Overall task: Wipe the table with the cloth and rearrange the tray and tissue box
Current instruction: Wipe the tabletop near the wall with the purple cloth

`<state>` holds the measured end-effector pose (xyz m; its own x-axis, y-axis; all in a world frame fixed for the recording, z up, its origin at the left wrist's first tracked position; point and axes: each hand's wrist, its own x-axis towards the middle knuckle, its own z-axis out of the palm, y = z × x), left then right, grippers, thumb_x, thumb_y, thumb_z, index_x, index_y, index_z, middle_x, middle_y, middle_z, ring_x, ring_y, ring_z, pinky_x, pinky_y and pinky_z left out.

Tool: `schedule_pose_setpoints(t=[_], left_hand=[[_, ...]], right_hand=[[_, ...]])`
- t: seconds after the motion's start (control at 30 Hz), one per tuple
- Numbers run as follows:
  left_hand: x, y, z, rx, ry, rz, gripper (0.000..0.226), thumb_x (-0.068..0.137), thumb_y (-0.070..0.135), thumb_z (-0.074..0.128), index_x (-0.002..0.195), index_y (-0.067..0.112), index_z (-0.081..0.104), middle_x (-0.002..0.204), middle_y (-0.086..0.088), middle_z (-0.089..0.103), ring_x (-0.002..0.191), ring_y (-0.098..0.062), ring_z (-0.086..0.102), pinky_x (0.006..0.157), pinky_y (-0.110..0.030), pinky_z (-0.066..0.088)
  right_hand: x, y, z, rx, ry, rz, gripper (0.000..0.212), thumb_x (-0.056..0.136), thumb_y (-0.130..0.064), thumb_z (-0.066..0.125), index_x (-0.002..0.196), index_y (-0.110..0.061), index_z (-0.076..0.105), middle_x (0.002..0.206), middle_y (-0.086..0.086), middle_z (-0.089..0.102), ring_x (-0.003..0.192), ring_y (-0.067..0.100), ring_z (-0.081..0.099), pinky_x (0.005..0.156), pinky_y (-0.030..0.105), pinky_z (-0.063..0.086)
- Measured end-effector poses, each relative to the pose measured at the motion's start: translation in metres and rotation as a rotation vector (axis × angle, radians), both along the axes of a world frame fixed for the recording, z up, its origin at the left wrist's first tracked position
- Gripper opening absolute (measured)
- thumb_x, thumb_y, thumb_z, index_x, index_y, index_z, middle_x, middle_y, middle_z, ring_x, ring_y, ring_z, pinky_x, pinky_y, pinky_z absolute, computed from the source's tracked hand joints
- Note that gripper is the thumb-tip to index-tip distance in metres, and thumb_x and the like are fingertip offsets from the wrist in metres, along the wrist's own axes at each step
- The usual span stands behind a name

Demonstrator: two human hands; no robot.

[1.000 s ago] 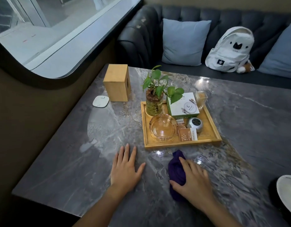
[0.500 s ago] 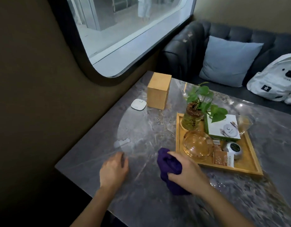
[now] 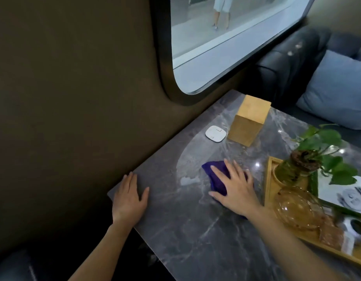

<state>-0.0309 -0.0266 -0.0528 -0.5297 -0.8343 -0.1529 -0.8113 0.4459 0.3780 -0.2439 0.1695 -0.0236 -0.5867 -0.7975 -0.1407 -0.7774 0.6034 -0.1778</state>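
Observation:
My right hand [image 3: 235, 189] presses flat on a purple cloth [image 3: 215, 173] on the grey marble table [image 3: 196, 240], just left of the wooden tray [image 3: 268, 191]. Its fingers are spread over the cloth. My left hand [image 3: 130, 197] lies palm down at the table's near left corner, holding nothing. The wooden tissue box [image 3: 248, 122] stands upright at the far left of the table, by the wall. The tray carries a potted plant [image 3: 309, 159], an amber glass bowl [image 3: 297, 207], a white box and small items.
A small white square device [image 3: 215, 133] lies beside the tissue box. A dark wall and a rounded window run along the table's left side. A dark sofa with a blue cushion [image 3: 336, 94] stands behind the table.
My right hand has slid the cloth left and away, toward the wall side, and now lies flat on it. My left hand has moved to the table's corner. The camera has turned left.

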Motion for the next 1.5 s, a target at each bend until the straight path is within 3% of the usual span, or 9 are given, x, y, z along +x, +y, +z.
schedule_pose_setpoints(t=[0.1, 0.27, 0.43, 0.6, 0.87, 1.07, 1.17, 1.27, 1.5], left_hand=[[0.002, -0.009, -0.006, 0.026, -0.051, -0.051, 0.071, 0.093, 0.053, 0.028, 0.148, 0.014, 0.006, 0.159, -0.002, 0.009, 0.146, -0.017, 0.002, 0.12, -0.034, 0.002], [0.007, -0.02, -0.016, 0.018, -0.064, -0.112, 0.07, 0.093, 0.053, 0.026, 0.147, 0.014, 0.005, 0.159, -0.001, 0.007, 0.146, -0.013, 0.002, 0.12, -0.032, -0.002], [0.008, -0.022, -0.023, -0.085, -0.053, -0.166, 0.064, 0.094, 0.05, 0.021, 0.147, 0.017, 0.008, 0.158, 0.002, 0.009, 0.145, -0.009, 0.003, 0.119, -0.03, -0.002], [0.011, -0.026, -0.032, -0.186, -0.116, -0.265, 0.085, 0.079, 0.06, -0.02, 0.146, 0.017, 0.011, 0.157, 0.001, 0.015, 0.143, -0.01, 0.006, 0.115, -0.032, -0.002], [0.011, -0.03, -0.029, -0.104, -0.07, -0.263, 0.073, 0.08, 0.049, -0.01, 0.146, 0.02, 0.007, 0.157, 0.006, 0.009, 0.137, -0.001, -0.005, 0.115, -0.028, -0.006], [0.013, -0.033, -0.023, 0.066, 0.171, -0.194, 0.059, 0.088, 0.028, 0.009, 0.143, 0.019, 0.027, 0.154, 0.003, 0.027, 0.138, 0.001, 0.011, 0.119, -0.028, 0.004], [0.01, -0.04, -0.019, 0.336, 0.373, 0.035, 0.047, 0.096, 0.006, 0.023, 0.137, 0.019, 0.041, 0.152, 0.001, 0.033, 0.138, -0.001, 0.015, 0.117, -0.025, 0.005], [0.007, -0.045, -0.011, 0.645, 0.605, 0.271, 0.038, 0.099, 0.014, 0.03, 0.131, 0.021, 0.049, 0.146, 0.001, 0.042, 0.14, -0.015, 0.028, 0.119, -0.034, 0.017], [0.008, -0.048, -0.006, 0.465, 0.301, -0.085, 0.038, 0.096, 0.024, 0.043, 0.134, 0.023, 0.045, 0.153, 0.004, 0.028, 0.143, -0.008, 0.011, 0.118, -0.033, 0.0]], right_hand=[[-0.001, 0.002, -0.018, 0.055, 0.043, -0.033, 0.07, 0.078, -0.062, 0.041, 0.14, -0.035, 0.026, 0.154, 0.008, 0.023, 0.14, 0.033, 0.022, 0.109, 0.057, 0.017], [-0.012, -0.012, -0.023, -0.224, -0.042, -0.344, 0.057, 0.078, -0.019, 0.062, 0.132, -0.013, 0.043, 0.128, 0.012, 0.058, 0.118, 0.03, 0.05, 0.104, 0.048, 0.03], [-0.012, -0.037, -0.023, -0.498, -0.189, -0.697, 0.049, 0.082, -0.012, 0.058, 0.129, -0.01, 0.047, 0.126, 0.019, 0.059, 0.116, 0.038, 0.048, 0.108, 0.046, 0.026], [-0.014, -0.062, -0.021, -0.564, -0.298, -0.796, 0.042, 0.087, -0.015, 0.048, 0.129, -0.018, 0.048, 0.129, 0.015, 0.057, 0.121, 0.035, 0.044, 0.111, 0.045, 0.023], [0.032, -0.104, -0.014, -0.655, -0.666, -0.531, 0.039, 0.083, -0.004, 0.05, 0.119, -0.017, 0.058, 0.11, 0.009, 0.062, 0.1, 0.023, 0.056, 0.093, 0.034, 0.042], [0.114, -0.111, -0.037, -0.543, -0.56, 0.022, 0.049, 0.068, -0.03, 0.043, 0.109, -0.016, 0.065, 0.107, 0.005, 0.072, 0.099, 0.014, 0.058, 0.098, 0.031, 0.033], [0.148, -0.104, -0.042, -0.556, -0.473, 0.195, 0.043, 0.064, -0.025, 0.049, 0.106, -0.02, 0.061, 0.103, 0.0, 0.072, 0.095, 0.008, 0.057, 0.091, 0.026, 0.026], [0.166, -0.097, -0.047, -0.511, -0.273, 0.383, 0.039, 0.063, -0.027, 0.054, 0.102, -0.027, 0.059, 0.106, -0.01, 0.07, 0.097, 0.009, 0.061, 0.091, 0.033, 0.03], [0.183, -0.09, -0.041, -0.319, -0.152, 0.533, 0.037, 0.066, -0.029, 0.048, 0.102, -0.029, 0.06, 0.108, -0.014, 0.066, 0.099, 0.014, 0.058, 0.083, 0.042, 0.049]])
